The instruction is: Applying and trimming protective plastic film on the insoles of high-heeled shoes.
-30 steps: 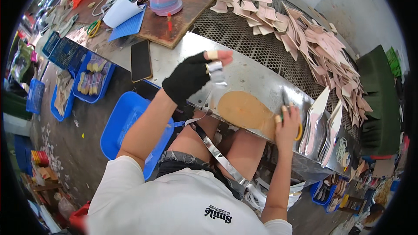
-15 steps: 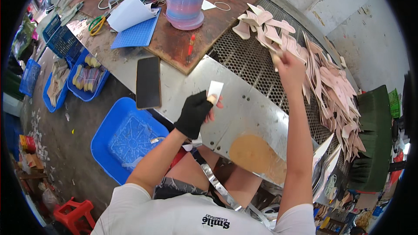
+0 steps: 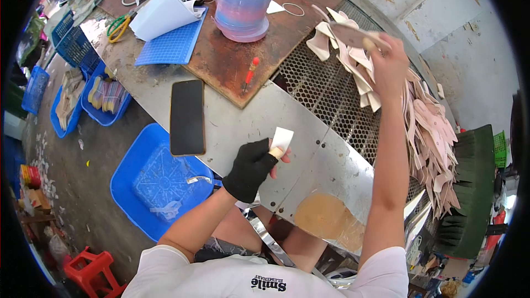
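Observation:
My left hand [image 3: 253, 169] wears a black fingerless glove and is closed on a small white rectangular piece [image 3: 283, 137], pinched by the thumb above the metal tabletop [image 3: 309, 157]. Out to the right, my bare right hand [image 3: 391, 67] grips one end of a curved, pale pink, insole-like piece [image 3: 349, 35], lifted over the heap. Both thumbs carry a pale cover at the tip. Beneath and beyond the right hand, a heap of similar pink pieces [image 3: 430, 124] spreads over a black perforated mesh surface [image 3: 312, 85].
A black phone [image 3: 187, 118] lies at the left table edge, above a blue tub [image 3: 138, 182]. On the brown board [image 3: 221, 80] are a red-handled tool [image 3: 250, 73] and a clear cylindrical container [image 3: 243, 5]. A blue cutting mat [image 3: 168, 49] and scissors [image 3: 118, 28] lie farther left.
My right hand has moved right and slightly up, and a pink piece now shows raised in its grip. My left hand has shifted slightly right and nearer me with the white piece.

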The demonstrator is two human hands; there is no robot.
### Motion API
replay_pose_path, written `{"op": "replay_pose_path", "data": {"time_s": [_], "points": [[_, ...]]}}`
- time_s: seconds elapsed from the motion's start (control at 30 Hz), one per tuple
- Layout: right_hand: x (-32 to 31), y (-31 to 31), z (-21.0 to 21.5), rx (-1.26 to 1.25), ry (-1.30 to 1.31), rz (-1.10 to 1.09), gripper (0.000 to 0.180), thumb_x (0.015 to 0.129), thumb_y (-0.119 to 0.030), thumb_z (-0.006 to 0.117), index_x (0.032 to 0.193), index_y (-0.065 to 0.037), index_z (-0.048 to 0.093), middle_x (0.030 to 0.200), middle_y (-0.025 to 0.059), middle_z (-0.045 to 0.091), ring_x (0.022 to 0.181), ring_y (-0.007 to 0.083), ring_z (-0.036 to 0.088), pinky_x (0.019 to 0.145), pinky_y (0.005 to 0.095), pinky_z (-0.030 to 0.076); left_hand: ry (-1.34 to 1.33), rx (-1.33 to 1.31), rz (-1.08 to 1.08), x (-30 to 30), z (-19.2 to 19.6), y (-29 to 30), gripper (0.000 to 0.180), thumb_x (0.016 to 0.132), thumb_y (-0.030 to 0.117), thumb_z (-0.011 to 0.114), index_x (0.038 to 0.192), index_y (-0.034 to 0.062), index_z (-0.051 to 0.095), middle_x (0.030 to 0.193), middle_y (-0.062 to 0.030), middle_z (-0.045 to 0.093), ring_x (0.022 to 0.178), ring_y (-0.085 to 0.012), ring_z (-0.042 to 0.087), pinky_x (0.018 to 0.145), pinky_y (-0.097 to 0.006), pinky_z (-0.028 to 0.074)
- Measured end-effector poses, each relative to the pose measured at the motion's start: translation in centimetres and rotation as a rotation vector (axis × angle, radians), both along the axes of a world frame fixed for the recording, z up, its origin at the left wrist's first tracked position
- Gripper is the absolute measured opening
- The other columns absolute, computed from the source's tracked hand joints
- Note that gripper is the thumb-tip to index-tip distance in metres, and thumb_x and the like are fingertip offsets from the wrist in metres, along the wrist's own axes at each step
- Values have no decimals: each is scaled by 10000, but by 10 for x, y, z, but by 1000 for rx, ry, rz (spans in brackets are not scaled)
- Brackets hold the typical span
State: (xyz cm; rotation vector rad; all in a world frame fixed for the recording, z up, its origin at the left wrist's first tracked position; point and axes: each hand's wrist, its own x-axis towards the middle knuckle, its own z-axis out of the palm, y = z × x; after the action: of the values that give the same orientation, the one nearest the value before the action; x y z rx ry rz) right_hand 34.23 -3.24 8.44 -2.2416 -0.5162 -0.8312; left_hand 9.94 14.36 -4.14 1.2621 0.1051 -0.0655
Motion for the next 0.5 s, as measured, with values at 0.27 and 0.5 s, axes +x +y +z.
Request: {"op": "replay_pose_path", "data": {"time_s": [0.27, 0.5], "points": [[-169, -102, -1, -463, 397, 532, 260, 681, -124, 751, 910, -22, 680, 939, 62, 658, 902, 191, 584, 815, 320, 453, 44, -159, 79, 4, -9, 5, 284, 961, 230, 470, 1003, 4, 636, 788, -65, 664, 480, -46, 501, 420, -187, 374], [-101, -55, 25, -137, 925, 374, 395, 704, -268, 761, 985, -17, 641, 874, 33, 644, 824, 98, 601, 722, 271, 487, 38, -111, 82, 3, -9, 5, 292, 959, 235, 470, 1002, -3, 633, 791, -74, 665, 481, -52, 510, 409, -191, 371]]}}
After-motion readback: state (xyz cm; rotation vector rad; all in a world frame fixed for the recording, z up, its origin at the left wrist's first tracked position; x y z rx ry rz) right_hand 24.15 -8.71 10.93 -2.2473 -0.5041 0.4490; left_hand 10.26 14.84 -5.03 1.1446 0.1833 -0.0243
